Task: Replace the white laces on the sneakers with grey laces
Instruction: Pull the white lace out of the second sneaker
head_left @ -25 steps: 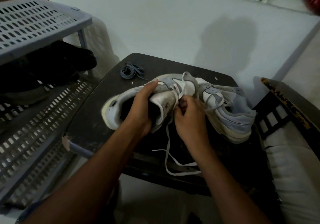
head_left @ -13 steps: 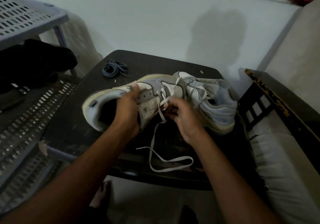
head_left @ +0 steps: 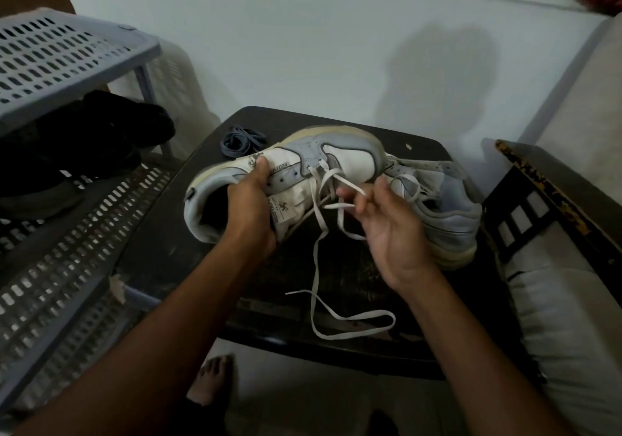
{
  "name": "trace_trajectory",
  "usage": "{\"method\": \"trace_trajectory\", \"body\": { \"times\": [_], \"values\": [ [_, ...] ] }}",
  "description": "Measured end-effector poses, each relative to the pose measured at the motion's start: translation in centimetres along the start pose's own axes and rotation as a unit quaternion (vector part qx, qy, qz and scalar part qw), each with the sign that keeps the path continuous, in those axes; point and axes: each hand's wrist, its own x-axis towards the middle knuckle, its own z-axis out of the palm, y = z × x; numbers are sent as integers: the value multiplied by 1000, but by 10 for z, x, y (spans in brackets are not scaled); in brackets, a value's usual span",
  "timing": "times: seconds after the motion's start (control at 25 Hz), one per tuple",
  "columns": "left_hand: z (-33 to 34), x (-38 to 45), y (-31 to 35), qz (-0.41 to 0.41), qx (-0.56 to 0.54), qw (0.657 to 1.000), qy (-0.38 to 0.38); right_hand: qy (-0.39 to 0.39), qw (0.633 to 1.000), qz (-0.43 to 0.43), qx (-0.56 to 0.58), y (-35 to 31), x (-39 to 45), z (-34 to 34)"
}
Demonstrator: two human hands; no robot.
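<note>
A white and grey sneaker [head_left: 340,157] is tilted on its side above the dark table [head_left: 161,250]. My left hand [head_left: 250,206] grips it at the collar and tongue. My right hand [head_left: 390,230] pinches a loop of the white lace [head_left: 323,230] pulled out from the eyelets. The lace's loose ends trail down onto the table near the front edge. A second sneaker [head_left: 451,216] lies on the table behind my right hand, partly hidden. A bundle of grey laces [head_left: 240,141] rests at the table's far left corner.
A grey perforated plastic rack [head_left: 67,55] stands to the left with dark clothing [head_left: 101,132] on its shelf. A dark wooden frame with a pale cushion [head_left: 555,301] sits to the right. A bare foot [head_left: 212,381] shows below the table's front edge.
The sneaker has rolled further onto its side, showing its side panel and sole edge. My right hand has drawn the white lace out of the eyelets toward the right.
</note>
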Motion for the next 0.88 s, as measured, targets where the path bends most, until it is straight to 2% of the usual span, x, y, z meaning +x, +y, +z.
{"method": "trace_trajectory", "body": {
  "times": [0.08,0.2,0.32,0.36,0.4,0.44,0.48,0.52,0.56,0.64,0.72,0.8,0.88],
  "values": [
    [2,1,0,-23,-8,1000,-11,-17,994,42,94,-2,-4,0],
    [-4,5,4,-20,-6,1000,5,-89,985,147,-6,-13,-4,-12],
    [-7,7,13,-22,-23,999,9,-146,964,161,151,-21,-8,-21],
    [-7,6,16,-24,-32,999,8,-148,965,182,117,-21,-9,-24],
    [-8,6,17,-21,-38,999,12,-145,965,218,-5,-21,-8,-28],
    [-8,7,17,-16,-39,999,19,-135,941,250,-182,-19,-5,-32],
    [-9,7,16,-14,-33,999,27,-111,891,269,-349,-16,-4,-36],
    [-9,6,15,-14,-26,999,35,-80,846,276,-449,-12,-3,-43],
    [-8,5,13,-15,-21,999,39,-45,831,266,-487,-7,-4,-47],
    [-7,3,9,-17,-16,999,43,8,846,173,-504,1,-8,-43],
    [-4,0,4,-21,-6,999,33,21,854,81,-513,10,-7,-30],
    [-1,-6,-3,-33,13,999,29,10,866,60,-496,17,-1,-15],
    [2,-12,-8,-43,29,998,24,7,864,75,-498,27,7,-6]
  ]
}}
